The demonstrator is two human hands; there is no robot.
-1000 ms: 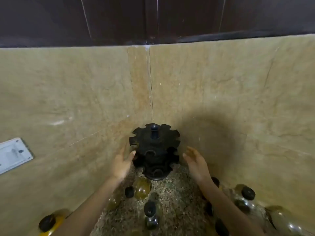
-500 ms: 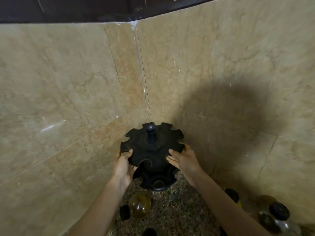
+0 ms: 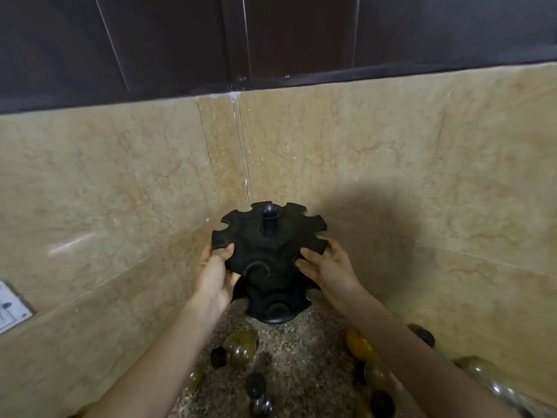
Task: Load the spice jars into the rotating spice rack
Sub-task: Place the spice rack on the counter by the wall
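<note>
A person's two bare hands grip the black, notched, two-tier plastic rotating spice rack, which stands in the corner where two beige marble-look tiled walls meet, its round base resting on the speckled granite surface. The left hand clasps the left rim of the upper disc, thumb on top and fingers curled around the edge. The right hand presses on the right rim with fingers spread over the notches, closed on the rack more loosely than the left. Every notch visible in the rack is empty.

The task's jars lie scattered on the surface nearer the camera: a round amber glass spice jar with a black cap sits just in front of the rack's base, a yellow-filled jar shows beside the right forearm, and more dark-capped jars crowd the lower edge, some partly hidden by the arms. A white wall plate is fixed to the left wall.

Loading appears not to have begun; the hands seem to be positioning or turning the rack. The risk from here is a swivelling top: with the grip only on the upper disc, the rack could spin or tip. The rounded jars lying close by could roll if the base or a forearm knocks them.
</note>
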